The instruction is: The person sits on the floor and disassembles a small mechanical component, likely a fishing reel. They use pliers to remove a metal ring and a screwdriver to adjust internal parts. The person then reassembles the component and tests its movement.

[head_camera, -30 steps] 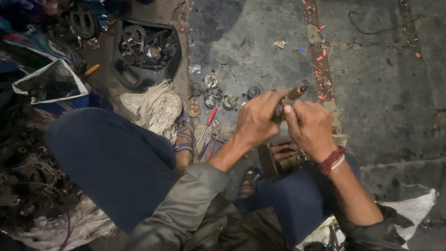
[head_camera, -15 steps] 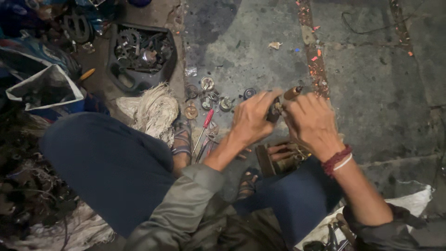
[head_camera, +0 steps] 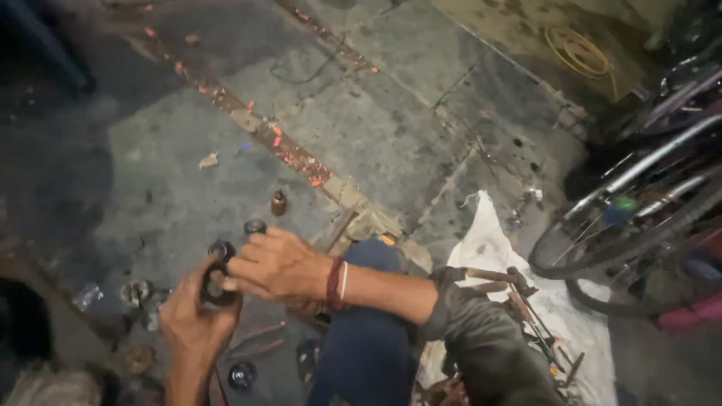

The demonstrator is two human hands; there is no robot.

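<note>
Head view | dark round part (head_camera: 216,282) held between both hands

Small bottle (head_camera: 279,202) stands on the pavement (head_camera: 391,135) beyond the hands; cloth (head_camera: 526,293) with tools (head_camera: 526,301) lies right of the knee (head_camera: 372,263), bicycle wheel (head_camera: 639,225) farther right.

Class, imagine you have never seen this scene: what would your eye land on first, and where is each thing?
At lower left the left hand and right hand meet around a dark round metal part, held above the grey paved floor. A red band circles the right wrist. At the right edge stands a bicycle wheel, with a white cloth strewn with tools spread beside it.
</note>
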